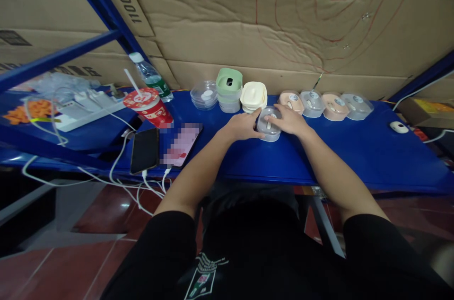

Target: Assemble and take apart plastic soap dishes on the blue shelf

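Observation:
In front of me on the blue table sits a small clear lidded container [270, 132] with a grey lid and a white tab. My left hand [244, 126] grips its left side. From the right, my right hand [291, 121] holds it, fingers over the lid's edge. Just behind are a stack of cream lids [254, 95] and a stack of green lids [229, 81] on clear tubs. Closed containers stand in a row to the right: a peach one [290, 101], a grey one [312, 103], another peach one [335, 106] and another grey one [356, 106].
Clear round dishes [204, 95] stand left of the green stack. Farther left are a red cup [151, 108] with a straw, a water bottle [153, 78] and two phones on cables, one dark [145, 150]. A white device [399, 127] lies at right; cardboard [220, 21] rises behind.

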Demonstrator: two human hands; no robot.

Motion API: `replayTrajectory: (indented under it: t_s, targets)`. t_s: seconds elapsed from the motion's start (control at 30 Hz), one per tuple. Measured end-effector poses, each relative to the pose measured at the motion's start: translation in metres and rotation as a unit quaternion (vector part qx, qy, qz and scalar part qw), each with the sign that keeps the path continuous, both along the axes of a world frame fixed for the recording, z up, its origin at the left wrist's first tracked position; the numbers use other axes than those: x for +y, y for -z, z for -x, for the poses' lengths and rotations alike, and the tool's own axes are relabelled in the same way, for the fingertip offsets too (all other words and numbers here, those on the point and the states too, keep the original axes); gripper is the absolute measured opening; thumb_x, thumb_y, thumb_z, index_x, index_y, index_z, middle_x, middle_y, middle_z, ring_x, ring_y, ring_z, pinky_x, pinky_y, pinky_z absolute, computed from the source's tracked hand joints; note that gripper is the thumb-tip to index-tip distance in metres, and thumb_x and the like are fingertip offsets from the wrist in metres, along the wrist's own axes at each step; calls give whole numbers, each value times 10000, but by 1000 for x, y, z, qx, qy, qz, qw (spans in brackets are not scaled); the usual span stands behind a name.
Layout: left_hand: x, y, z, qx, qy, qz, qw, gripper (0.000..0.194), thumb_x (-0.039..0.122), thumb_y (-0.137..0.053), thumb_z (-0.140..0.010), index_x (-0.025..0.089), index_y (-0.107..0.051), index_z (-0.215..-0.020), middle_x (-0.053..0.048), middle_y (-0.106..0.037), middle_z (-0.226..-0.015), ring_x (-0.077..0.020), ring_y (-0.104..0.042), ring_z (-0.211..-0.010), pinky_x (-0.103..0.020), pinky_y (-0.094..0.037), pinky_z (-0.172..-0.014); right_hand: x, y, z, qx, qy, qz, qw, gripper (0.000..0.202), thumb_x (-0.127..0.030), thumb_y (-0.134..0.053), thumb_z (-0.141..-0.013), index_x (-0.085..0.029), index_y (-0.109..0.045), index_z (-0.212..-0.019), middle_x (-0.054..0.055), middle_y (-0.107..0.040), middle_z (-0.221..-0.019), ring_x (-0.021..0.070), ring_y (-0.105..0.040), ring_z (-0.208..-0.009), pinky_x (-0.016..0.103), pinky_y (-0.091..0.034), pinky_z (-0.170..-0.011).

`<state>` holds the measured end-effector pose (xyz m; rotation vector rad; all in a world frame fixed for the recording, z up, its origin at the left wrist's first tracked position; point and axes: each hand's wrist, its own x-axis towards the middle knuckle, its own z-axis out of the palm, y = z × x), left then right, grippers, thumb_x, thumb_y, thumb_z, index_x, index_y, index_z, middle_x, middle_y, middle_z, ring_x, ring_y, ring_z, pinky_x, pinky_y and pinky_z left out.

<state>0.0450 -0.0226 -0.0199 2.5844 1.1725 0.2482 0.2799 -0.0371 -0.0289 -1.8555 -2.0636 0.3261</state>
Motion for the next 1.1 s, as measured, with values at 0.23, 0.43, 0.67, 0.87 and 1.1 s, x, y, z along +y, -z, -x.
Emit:
replayTrajectory:
  t_s: [0.23,0.43,0.67,0.87,1.1]
  targets:
    - [0,-3,1,24,12,4,1000,990,591,-819,-881,311,-388,-1727,-87,-788,-1357,-372,-719,-1291,-441,-549,-1056,0,-2,2,-7,22,26,999,939,-791,-575,-932,-157,-528,-1624,222,-504,-1695,462,-532,-1520,618,-479,-1201]
    - [4,2,1,26,25,-37,999,929,625,-823,-889,294,-473,-1684,-141,-637,-1594,-381,-636,-1425,-487,-521,-1148,3,2,-2,10,10,2,1000,920,-819,-583,-918,-192,-575,-1592,198,-547,-1669,449,-555,-1501,631,-481,-1200]
    - [2,2,-5,50,8,-32,998,956,719,-745,-913,300,-426,-1711,-131,-633,-1599,-386,-619,-1443,-453,-531,-1132,7,-4,-24,-18,34,-125,991,640,-570,-387,-1081,-178,-659,-1507,165,-599,-1634,407,-549,-1507,631,-464,-1209]
    - [-6,9,-19,21,-22,-42,999,948,715,-711,-932,256,-425,-1710,-163,-692,-1513,-399,-670,-1364,-473,-550,-1082,2,-16,-32,-98,101,-61,988,611,-505,-339,-1077,-167,-786,-1319,233,-728,-1432,478,-699,-1275,655,-564,-1013]
    - [-9,20,-41,-27,-80,-47,995,776,566,-693,-1003,227,-462,-1662,-126,-818,-1231,-341,-764,-1193,-436,-584,-991,1,-18,-32,-71,134,-86,985,682,-664,-436,-1022,-130,-830,-1178,284,-780,-1254,526,-708,-1197,683,-544,-1007]
